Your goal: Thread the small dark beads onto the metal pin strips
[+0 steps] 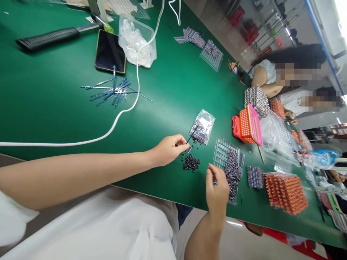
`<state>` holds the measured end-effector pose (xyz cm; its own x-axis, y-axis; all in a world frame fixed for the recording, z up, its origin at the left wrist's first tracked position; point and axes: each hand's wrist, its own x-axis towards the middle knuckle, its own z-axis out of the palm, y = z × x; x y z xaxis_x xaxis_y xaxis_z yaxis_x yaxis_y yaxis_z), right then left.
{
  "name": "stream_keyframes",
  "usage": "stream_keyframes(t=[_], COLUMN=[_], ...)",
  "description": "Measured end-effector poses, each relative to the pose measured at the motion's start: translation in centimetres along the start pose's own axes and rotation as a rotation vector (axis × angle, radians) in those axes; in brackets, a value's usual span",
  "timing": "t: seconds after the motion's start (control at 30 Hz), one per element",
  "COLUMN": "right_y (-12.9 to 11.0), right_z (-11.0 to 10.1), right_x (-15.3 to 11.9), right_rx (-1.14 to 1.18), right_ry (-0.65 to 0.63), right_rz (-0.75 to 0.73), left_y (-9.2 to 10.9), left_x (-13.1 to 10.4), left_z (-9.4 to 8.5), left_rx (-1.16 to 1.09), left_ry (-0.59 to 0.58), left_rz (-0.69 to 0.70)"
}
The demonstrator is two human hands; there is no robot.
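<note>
My left hand (172, 150) pinches a thin dark blue stick (193, 133), which slants up and away from the fingertips. Just below those fingers lies a pile of small black beads (191, 162). A clear plastic bag (205, 123) with more dark beads at its mouth is beyond the hand. My right hand (218, 186) is closed, thumb and forefinger together at the left edge of a clear ribbed tray (221, 150). What it holds, if anything, is too small to make out. Many thin purplish-dark pieces (233, 169) are heaped on the tray.
A loose heap of blue sticks (116, 90), a phone (110, 52), a hammer (54, 38) and a plastic tub (146, 47) are at left. A white cable (119, 117) crosses the table. Baskets (246, 124) and orange stacks (286, 193) stand right; co-workers (268, 77) sit beyond.
</note>
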<state>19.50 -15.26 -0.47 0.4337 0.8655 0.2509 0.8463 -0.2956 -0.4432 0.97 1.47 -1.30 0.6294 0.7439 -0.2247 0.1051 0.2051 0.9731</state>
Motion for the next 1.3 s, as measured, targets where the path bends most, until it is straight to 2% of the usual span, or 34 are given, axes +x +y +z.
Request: stream_keyframes(t=[0.1, 0.27, 0.47, 0.83, 1.3], right_y=[-1.3, -2.3, -3.2, -5.0, -5.0], right_z=[2.0, 3.7, 3.8, 4.5, 4.6], right_x=[-0.3, -0.6, -0.8, -0.1, -0.1], right_rx=[0.04, 0.039, 0.063, -0.058, -0.089], right_ry=[-0.1, -0.028, -0.066, -0.046, -0.053], right_rz=[-0.001, -0.084, -0.249, -0.325, -0.343], left_y=[0.0, 0.0, -0.2, 0.0, 0.3], left_x=[-0.1, -0.3, 0.0, 0.2, 0.3], left_z=[0.2, 0.4, 0.2, 0.1, -0.1], left_rx=[-0.027, -0.02, -0.029, -0.101, -0.079], left_ry=[-0.011, -0.035, 0.007, 0.023, 0.045], left_rz=[0.003, -0.003, 0.019, -0.005, 0.031])
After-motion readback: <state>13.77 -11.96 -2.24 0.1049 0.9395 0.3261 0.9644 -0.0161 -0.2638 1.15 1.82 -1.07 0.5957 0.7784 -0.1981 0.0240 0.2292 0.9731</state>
